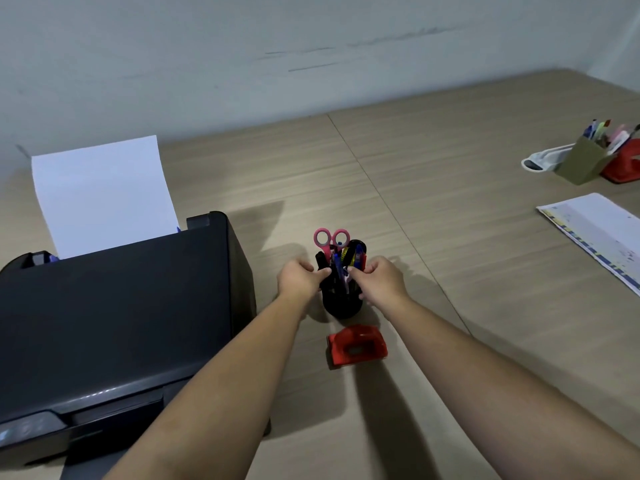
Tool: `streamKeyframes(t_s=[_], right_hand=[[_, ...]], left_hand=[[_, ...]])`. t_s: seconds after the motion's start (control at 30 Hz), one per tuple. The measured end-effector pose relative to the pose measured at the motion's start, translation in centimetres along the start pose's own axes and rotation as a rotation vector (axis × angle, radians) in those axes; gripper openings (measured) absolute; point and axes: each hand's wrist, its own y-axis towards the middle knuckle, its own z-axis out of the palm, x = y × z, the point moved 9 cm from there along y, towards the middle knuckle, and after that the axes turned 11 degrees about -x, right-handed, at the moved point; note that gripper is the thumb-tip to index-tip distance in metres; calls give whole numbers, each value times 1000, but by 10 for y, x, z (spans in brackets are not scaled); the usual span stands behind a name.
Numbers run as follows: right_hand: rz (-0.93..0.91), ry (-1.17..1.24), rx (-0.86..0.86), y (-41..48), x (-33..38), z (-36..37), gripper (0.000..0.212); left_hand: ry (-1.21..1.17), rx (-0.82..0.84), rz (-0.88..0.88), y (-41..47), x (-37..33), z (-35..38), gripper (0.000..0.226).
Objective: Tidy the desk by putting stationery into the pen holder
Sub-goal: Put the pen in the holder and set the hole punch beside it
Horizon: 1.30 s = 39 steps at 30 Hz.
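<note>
A black pen holder [342, 304] stands upright on the wooden desk [433, 188], just right of the printer. Pink-handled scissors [330, 238] and several pens [350, 258] stick out of its top. My left hand [300, 278] grips the holder's left rim, thumb over the edge. My right hand [381, 280] is against its right side, with thumb and finger pinched on a pen at the rim. A red hole punch [356, 345] lies on the desk just in front of the holder, between my forearms.
A black printer [114, 327] with a white sheet [100, 192] in its feeder fills the left. Far right stand an olive pen holder [583, 162] with pens, a red object [625, 161] and a white object [543, 161]. A printed paper [602, 233] lies at the right edge.
</note>
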Motion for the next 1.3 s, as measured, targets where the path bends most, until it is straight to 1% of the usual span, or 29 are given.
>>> streamKeyframes(t_s=[0.07,0.13,0.17,0.27,0.33,0.4,0.47,0.57,0.63,0.77,0.87,0.97,1.07,1.1,1.17,1.2,1.23,1.3], right_hand=[[90,156,19,-1,-12,-2,17],[137,248,47,-3,-21,-3,15],[144,275,57,-4,-23,-2,13],[153,300,43,3,-23,0,5],[154,278,31,14,-19,3,7],[165,260,29,29,-12,8,17],[181,260,20,43,-6,13,25],[197,245,26,67,8,26,23],[204,245,16,82,19,35,23],[211,252,10,104,34,48,19],[215,242,16,110,34,52,13],[204,247,8,108,34,49,15],[198,277,43,98,37,45,5],[218,320,76,93,33,43,6],[284,410,138,82,19,37,18],[296,420,152,77,10,32,24],[288,410,154,71,1,25,26],[234,370,143,54,-17,8,20]], left_hand=[[-50,26,-71,3,8,1,26],[-69,50,-110,6,13,3,23],[-73,55,-123,7,14,4,21],[-107,74,-183,11,18,9,24],[-122,84,-241,15,20,12,21],[-133,75,-282,22,18,14,23],[-129,49,-287,34,11,16,27],[-130,42,-310,55,0,19,32],[-151,31,-323,71,-4,21,31],[-190,-21,-305,95,-7,21,28],[-206,-16,-307,95,-11,21,30],[-189,-16,-268,90,-14,20,32],[-211,-53,-238,79,-12,14,28],[-215,-67,-210,74,-11,13,29],[-155,-116,-151,56,-9,5,43],[-126,-134,-135,41,-9,1,43],[-102,-134,-125,22,-7,1,38],[-94,-78,-120,-14,4,7,25]])
